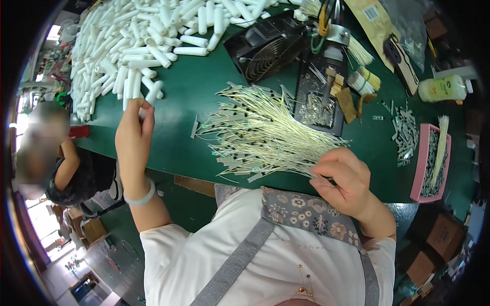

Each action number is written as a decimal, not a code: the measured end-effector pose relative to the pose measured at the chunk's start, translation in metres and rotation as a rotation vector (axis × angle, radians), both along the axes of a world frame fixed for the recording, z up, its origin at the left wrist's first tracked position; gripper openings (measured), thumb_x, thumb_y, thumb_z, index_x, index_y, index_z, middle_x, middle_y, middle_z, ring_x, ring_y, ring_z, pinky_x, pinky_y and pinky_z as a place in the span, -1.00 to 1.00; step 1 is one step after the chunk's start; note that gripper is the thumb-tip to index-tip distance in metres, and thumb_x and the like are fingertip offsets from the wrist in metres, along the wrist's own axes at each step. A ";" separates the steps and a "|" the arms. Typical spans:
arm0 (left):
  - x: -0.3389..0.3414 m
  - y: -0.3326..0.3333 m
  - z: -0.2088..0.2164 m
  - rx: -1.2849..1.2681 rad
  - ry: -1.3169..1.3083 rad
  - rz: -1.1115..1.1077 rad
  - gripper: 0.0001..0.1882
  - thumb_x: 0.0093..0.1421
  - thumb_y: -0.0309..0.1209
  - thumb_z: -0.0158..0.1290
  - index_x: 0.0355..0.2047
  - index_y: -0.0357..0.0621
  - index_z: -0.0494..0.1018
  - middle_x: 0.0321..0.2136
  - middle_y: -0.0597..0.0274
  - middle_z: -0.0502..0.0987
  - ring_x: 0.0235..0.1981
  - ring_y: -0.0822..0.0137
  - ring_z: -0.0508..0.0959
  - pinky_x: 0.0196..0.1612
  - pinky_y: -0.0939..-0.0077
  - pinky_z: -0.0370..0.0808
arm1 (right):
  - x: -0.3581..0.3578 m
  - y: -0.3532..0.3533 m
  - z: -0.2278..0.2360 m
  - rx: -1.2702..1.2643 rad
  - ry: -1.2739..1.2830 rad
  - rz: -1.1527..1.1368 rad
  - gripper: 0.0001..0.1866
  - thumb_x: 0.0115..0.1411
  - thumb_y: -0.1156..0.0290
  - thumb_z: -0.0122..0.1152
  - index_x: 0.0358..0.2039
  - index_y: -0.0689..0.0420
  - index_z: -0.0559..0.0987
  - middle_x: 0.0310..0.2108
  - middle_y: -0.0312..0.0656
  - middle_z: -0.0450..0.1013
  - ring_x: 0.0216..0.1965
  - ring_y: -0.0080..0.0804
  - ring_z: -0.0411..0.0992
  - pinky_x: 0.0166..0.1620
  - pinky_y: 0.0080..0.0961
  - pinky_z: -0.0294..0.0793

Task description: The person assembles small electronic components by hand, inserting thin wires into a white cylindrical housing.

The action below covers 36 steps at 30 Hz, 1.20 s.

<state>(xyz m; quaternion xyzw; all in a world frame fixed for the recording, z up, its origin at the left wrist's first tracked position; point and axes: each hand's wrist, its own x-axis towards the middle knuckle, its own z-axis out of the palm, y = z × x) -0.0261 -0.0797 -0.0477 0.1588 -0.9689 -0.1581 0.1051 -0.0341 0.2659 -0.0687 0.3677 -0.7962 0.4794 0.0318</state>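
Observation:
My left hand (133, 137) reaches to the near edge of a heap of white plastic tubes (148, 38). Its thumb and fingers are closed on the end of a white tube (136, 85), partly hidden by the fingers. Before me lies a fanned bundle of thin pale wires (270, 130), with small flat grey pieces at their left ends. My right hand (343, 178) is at the bundle's near right side, thumb and forefinger pinched at the wire ends; how many wires they grip is hidden.
A black fan (265, 48) stands behind the wires, beside a soldering stand (319, 109) with metal bits. To the right are a pink tray (414, 176) of small grey parts, a loose pile of them (406, 135) and a bottle (443, 88). A person (71, 168) sits at left.

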 end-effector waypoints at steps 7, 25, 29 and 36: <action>0.014 0.096 0.016 0.442 -0.122 -1.136 -0.84 -0.08 -0.49 0.11 -0.49 -0.13 0.34 -0.55 0.22 0.39 -0.50 0.21 0.44 -0.45 0.43 0.39 | 0.006 -0.020 0.006 0.186 0.339 0.040 -0.55 -0.23 0.30 0.33 -0.27 0.18 0.49 -0.39 -0.22 0.38 -0.63 -0.48 0.35 -0.61 -0.62 0.35; -0.021 0.092 -0.017 0.290 0.204 -0.705 -0.89 -0.04 -0.59 0.04 -0.46 -0.22 0.36 -0.45 0.17 0.42 -0.48 0.14 0.40 -0.41 0.41 0.34 | 0.002 0.005 -0.017 0.288 0.061 -0.108 -0.70 -0.25 0.41 0.27 -0.41 0.09 0.44 -0.53 -0.26 0.36 -0.61 -0.37 0.39 -0.58 -0.52 0.37; -0.014 0.086 -0.009 0.525 0.376 -0.809 -0.84 -0.01 -0.63 -0.01 -0.37 -0.27 0.31 -0.47 0.09 0.41 -0.50 0.21 0.40 -0.44 0.47 0.34 | 0.001 0.008 -0.016 0.287 0.067 -0.133 -0.71 -0.24 0.41 0.26 -0.42 0.09 0.45 -0.54 -0.26 0.36 -0.62 -0.36 0.39 -0.57 -0.51 0.38; -0.007 0.088 0.016 1.340 0.753 -0.858 -0.81 0.17 -0.33 -0.06 -0.42 -0.19 0.25 -0.59 0.30 0.28 -0.53 0.39 0.30 -0.55 0.65 0.32 | -0.007 0.018 -0.003 0.227 0.124 -0.327 -0.70 -0.28 0.51 0.25 -0.42 0.11 0.46 -0.59 -0.23 0.37 -0.62 -0.35 0.38 -0.58 -0.52 0.35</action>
